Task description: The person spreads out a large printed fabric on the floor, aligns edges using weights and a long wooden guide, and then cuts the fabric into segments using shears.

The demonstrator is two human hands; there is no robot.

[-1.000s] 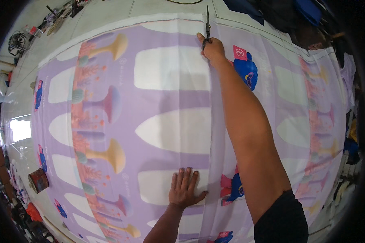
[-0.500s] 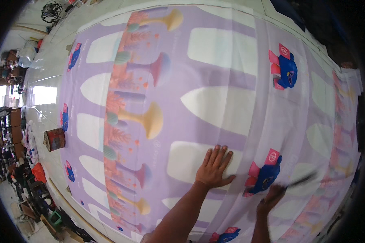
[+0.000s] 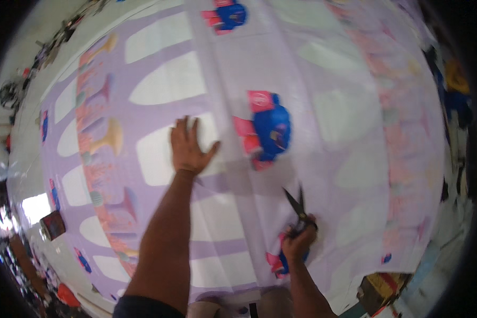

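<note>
A large sheet of printed fabric (image 3: 312, 175) lies spread before me, lilac with white rounded shapes, coral bands and blue-and-pink cartoon figures. My left hand (image 3: 190, 148) rests flat on one of its white shapes, fingers apart. To the right and nearer, my right hand (image 3: 300, 241) grips a pair of black-handled scissors (image 3: 297, 205) by the loops. The blades are spread and point away from me, above the lilac strip between two printed figures. Whether the blades touch the fabric I cannot tell.
A rusty reddish tin (image 3: 53, 225) stands at the sheet's left edge. An open cardboard box (image 3: 379, 292) sits at the lower right corner. Cluttered goods and an orange-red bag (image 3: 68, 295) lie on the floor at left; a black fan-like object (image 3: 9, 95) is farther back.
My view has swung to the right, so the fabric appears shifted left. The scissors, blurred and pointing right before, now point away from me with blades apart. My left hand stays flat.
</note>
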